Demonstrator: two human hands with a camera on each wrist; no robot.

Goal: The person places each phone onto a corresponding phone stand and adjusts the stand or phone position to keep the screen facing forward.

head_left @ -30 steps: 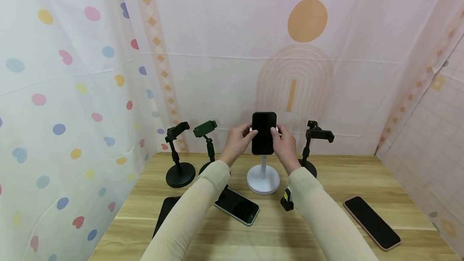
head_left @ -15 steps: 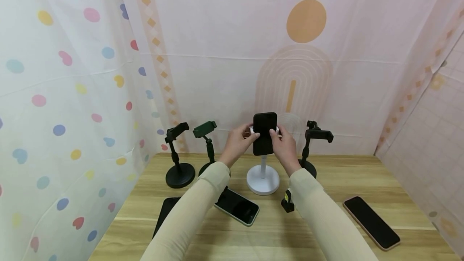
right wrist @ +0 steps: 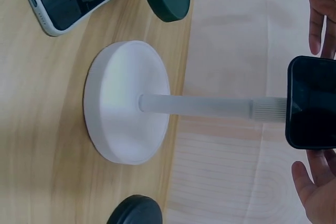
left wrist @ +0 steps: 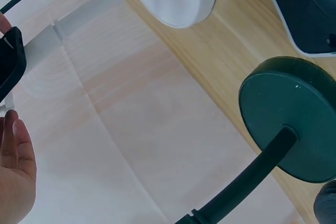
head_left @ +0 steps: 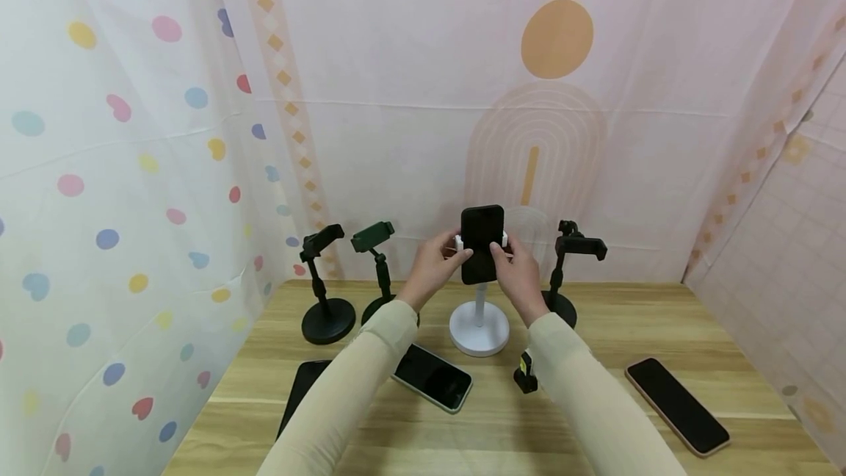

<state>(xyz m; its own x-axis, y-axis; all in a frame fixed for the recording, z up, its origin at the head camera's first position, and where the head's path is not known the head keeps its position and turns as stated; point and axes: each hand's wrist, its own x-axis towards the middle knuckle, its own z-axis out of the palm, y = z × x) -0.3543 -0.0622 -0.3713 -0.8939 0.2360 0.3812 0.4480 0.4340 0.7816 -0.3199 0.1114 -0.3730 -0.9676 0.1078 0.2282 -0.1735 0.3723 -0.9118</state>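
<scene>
Black phone [head_left: 482,222], white stand [head_left: 479,340] — 1 green stand [head_left: 373,236], dotted curtain [head_left: 132,230].

Both arms [head_left: 346,391] reach forward; the left hand [head_left: 429,270] and right hand [head_left: 520,278] are close together; their thumbs [head_left: 460,257] point inward.

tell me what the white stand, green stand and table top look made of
White stand: probably plastic, smooth with a soft sheen and moulded-looking ribbing.
Green stand: likely plastic, dull finish, finely ridged edge; painted metal is possible.
Table top: wood or laminate, satin-looking, with visible grain.
</scene>
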